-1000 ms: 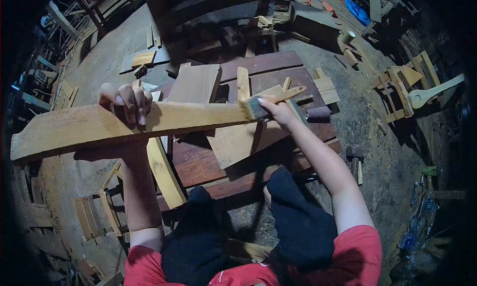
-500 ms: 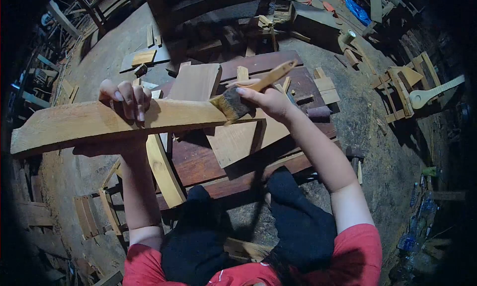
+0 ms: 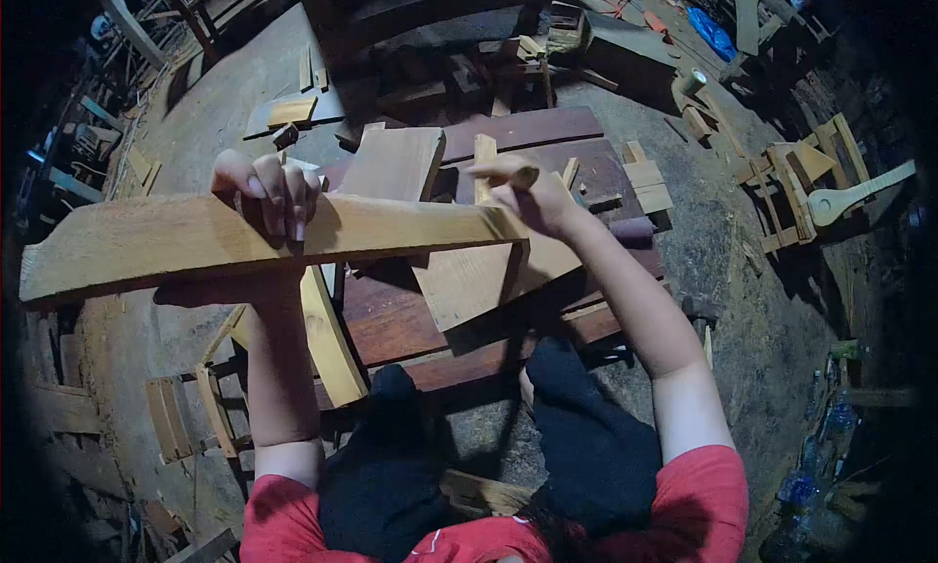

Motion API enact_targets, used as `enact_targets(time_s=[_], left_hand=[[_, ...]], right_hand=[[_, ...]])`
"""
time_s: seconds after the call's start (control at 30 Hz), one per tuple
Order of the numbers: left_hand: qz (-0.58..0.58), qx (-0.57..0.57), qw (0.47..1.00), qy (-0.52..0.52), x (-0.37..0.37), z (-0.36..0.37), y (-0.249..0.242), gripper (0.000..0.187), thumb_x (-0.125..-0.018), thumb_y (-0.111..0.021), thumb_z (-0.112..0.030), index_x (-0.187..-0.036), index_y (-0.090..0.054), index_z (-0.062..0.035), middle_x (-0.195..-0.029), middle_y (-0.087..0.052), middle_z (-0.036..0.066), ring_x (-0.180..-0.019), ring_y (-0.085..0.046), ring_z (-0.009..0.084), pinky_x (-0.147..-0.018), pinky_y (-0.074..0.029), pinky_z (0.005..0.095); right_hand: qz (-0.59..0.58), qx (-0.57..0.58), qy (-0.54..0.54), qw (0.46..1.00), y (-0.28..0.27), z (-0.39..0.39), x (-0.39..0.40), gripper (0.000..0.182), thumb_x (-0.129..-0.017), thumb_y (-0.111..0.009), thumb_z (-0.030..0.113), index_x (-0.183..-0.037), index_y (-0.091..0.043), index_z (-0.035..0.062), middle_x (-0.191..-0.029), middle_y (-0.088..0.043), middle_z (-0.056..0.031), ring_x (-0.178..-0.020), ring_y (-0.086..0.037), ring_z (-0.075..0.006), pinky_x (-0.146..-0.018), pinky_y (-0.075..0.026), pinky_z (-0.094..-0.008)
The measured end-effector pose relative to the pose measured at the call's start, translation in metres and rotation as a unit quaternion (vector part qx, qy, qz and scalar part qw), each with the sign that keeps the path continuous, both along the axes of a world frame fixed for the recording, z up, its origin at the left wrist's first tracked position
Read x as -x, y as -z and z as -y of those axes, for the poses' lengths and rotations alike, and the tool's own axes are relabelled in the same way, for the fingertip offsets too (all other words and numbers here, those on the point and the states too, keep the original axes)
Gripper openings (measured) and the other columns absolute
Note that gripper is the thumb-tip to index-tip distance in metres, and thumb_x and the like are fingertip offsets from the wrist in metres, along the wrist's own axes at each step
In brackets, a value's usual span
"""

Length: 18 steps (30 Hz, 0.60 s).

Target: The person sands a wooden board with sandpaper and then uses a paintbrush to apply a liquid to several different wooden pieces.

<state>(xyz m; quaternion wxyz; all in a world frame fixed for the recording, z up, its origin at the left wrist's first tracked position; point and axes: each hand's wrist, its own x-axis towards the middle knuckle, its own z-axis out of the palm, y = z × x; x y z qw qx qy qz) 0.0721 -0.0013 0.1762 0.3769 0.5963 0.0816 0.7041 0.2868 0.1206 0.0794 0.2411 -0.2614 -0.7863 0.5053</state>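
My left hand (image 3: 266, 194) is wrapped over the top edge of a long, shaped wooden board (image 3: 401, 227), fingers on its near face. The board is held up over the low work table and reaches far to the left. At its right end, my right hand (image 3: 543, 207) is closed around a paintbrush (image 3: 525, 178), whose wooden handle end points up toward me. The bristles are mostly hidden behind the hand and the board's end. Below the board, a wide flat plank (image 3: 449, 284) lies at an angle on the dark red table (image 3: 391, 330).
Another plank (image 3: 391, 162) and small offcuts lie on the table. A curved wooden piece (image 3: 330, 343) leans at its left edge. On the right stands a small wooden frame (image 3: 782, 196) beside a pale paddle-shaped piece (image 3: 831, 206). A hammer (image 3: 700, 309) is near the table's right corner.
My right hand has moved right along the board to its end, turning the brush so its handle points toward me. The left hand keeps its hold on the board.
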Motion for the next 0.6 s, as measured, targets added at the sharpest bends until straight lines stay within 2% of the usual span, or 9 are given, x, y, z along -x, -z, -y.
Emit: enact_targets(time_s=[0.1, 0.2, 0.3, 0.37, 0.4, 0.43, 0.5, 0.53, 0.6], left_hand=[[0.053, 0.043, 0.997, 0.026, 0.018, -0.002, 0.013, 0.064, -0.054, -0.056, -0.063, -0.074, -0.035, -0.0065, -0.053, -0.035, -0.001, -0.043, -0.035, 0.0098, -0.048, -0.028, 0.0223], [0.042, 0.021, 0.996, 0.077, 0.021, -0.006, 0.014, 0.066, -0.056, -0.056, -0.061, -0.085, -0.039, -0.0033, -0.056, -0.034, 0.001, -0.048, -0.035, 0.0106, -0.047, -0.026, 0.0222], [0.095, 0.022, 0.995, 0.022, 0.002, 0.002, 0.001, 0.077, -0.059, -0.053, -0.059, -0.106, -0.035, 0.0006, -0.071, -0.044, 0.009, -0.068, -0.046, 0.0196, -0.057, -0.035, 0.0266], [0.198, 0.113, 0.967, -0.109, -0.003, 0.007, 0.0, 0.087, -0.061, -0.046, -0.063, -0.117, -0.027, 0.0018, -0.095, -0.045, 0.02, -0.094, -0.042, 0.0311, -0.078, -0.036, 0.0348], [0.165, 0.067, 0.984, 0.012, 0.007, 0.004, -0.001, 0.078, -0.068, -0.039, -0.06, -0.115, -0.031, 0.0028, -0.108, -0.04, 0.022, -0.104, -0.036, 0.0337, -0.092, -0.026, 0.0384], [0.165, 0.066, 0.984, 0.012, 0.007, 0.002, 0.0, 0.078, -0.068, -0.039, -0.06, -0.115, -0.031, 0.0028, -0.108, -0.04, 0.022, -0.104, -0.036, 0.0337, -0.092, -0.026, 0.0384], [0.175, 0.196, 0.905, -0.334, 0.003, 0.0, -0.007, 0.071, -0.074, -0.029, -0.059, -0.112, -0.033, 0.0002, -0.099, -0.044, 0.017, -0.093, -0.044, 0.0245, -0.083, -0.035, 0.0332], [0.25, 0.216, 0.893, -0.306, 0.003, 0.001, -0.011, 0.061, -0.079, -0.025, -0.052, -0.109, -0.035, 0.0004, -0.096, -0.045, 0.015, -0.092, -0.045, 0.0223, -0.082, -0.035, 0.0324], [0.236, 0.241, 0.875, -0.348, 0.016, 0.003, -0.008, 0.061, -0.079, -0.026, -0.053, -0.108, -0.037, 0.0, -0.096, -0.046, 0.014, -0.092, -0.045, 0.0227, -0.082, -0.035, 0.0332]], right_hand=[[-0.006, -0.201, -0.093, 0.975, 0.003, 0.014, 0.024, 0.025, -0.071, -0.051, 0.007, -0.096, -0.052, 0.0058, -0.08, -0.051, -0.0113, -0.081, -0.048, -0.024, -0.072, -0.039, -0.0294], [0.015, -0.188, -0.074, 0.979, 0.014, 0.015, 0.029, 0.031, -0.066, -0.055, 0.006, -0.097, -0.052, 0.0077, -0.082, -0.051, -0.0131, -0.086, -0.047, -0.028, -0.074, -0.039, -0.032], [0.02, -0.2, -0.069, 0.977, 0.011, 0.014, 0.029, 0.035, -0.063, -0.057, 0.005, -0.097, -0.052, 0.0056, -0.082, -0.051, -0.0127, -0.083, -0.048, -0.0272, -0.071, -0.04, -0.0318], [-0.002, -0.228, -0.058, 0.972, 0.013, 0.013, 0.029, 0.037, -0.062, -0.057, 0.005, -0.098, -0.051, 0.0055, -0.083, -0.05, -0.0126, -0.082, -0.049, -0.027, -0.07, -0.041, -0.0316], [-0.024, -0.255, -0.046, 0.966, 0.016, 0.013, 0.029, 0.039, -0.06, -0.057, 0.004, -0.099, -0.051, 0.0053, -0.084, -0.05, -0.0125, -0.08, -0.049, -0.0268, -0.069, -0.041, -0.0314], [-0.024, -0.256, -0.047, 0.965, 0.018, 0.013, 0.029, 0.039, -0.06, -0.057, 0.004, -0.099, -0.051, 0.0053, -0.084, -0.05, -0.0125, -0.08, -0.049, -0.0268, -0.069, -0.041, -0.0314], [-0.013, -0.287, 0.008, 0.958, 0.021, 0.011, 0.031, 0.036, -0.06, -0.057, 0.006, -0.096, -0.052, 0.0041, -0.083, -0.05, -0.0121, -0.077, -0.05, -0.0266, -0.066, -0.042, -0.031], [-0.015, -0.288, 0.008, 0.957, 0.023, 0.012, 0.032, 0.036, -0.06, -0.057, 0.006, -0.096, -0.052, 0.0041, -0.083, -0.05, -0.0121, -0.077, -0.05, -0.0266, -0.066, -0.042, -0.031], [0.005, -0.32, 0.031, 0.947, 0.024, 0.014, 0.032, 0.031, -0.063, -0.055, 0.008, -0.093, -0.052, 0.0043, -0.082, -0.049, -0.0115, -0.078, -0.05, -0.0262, -0.068, -0.041, -0.0324]])
